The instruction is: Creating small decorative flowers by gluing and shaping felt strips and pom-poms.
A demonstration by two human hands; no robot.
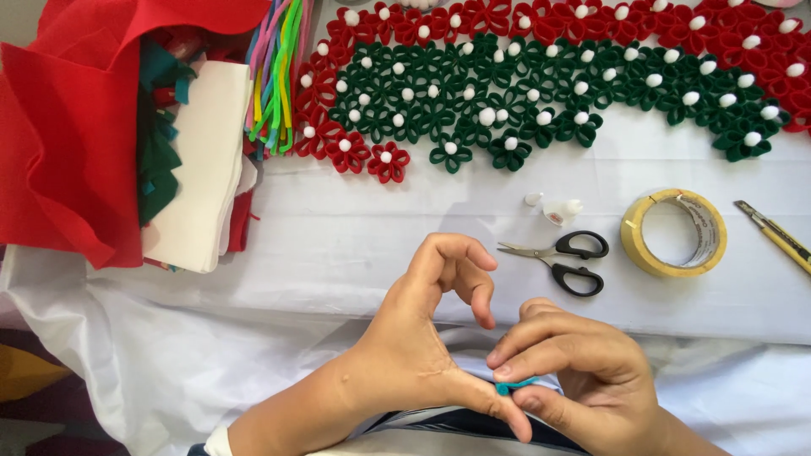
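A small teal felt strip point(512, 387) is pinched between both my hands at the table's near edge. My left hand point(422, 338) holds it with thumb and a finger, its other fingers curled up and apart. My right hand point(574, 371) presses the strip from the right with thumb and forefinger. Most of the strip is hidden by my fingers.
Black-handled scissors point(562, 257), a small glue bottle point(559, 211), a roll of yellow tape point(673, 232) and a yellow utility knife point(775, 236) lie on the white tablecloth point(338, 245). Red and green felt flowers point(507, 76) spread across the back. Felt sheets point(76, 143) and coloured strips point(274, 76) pile at the left.
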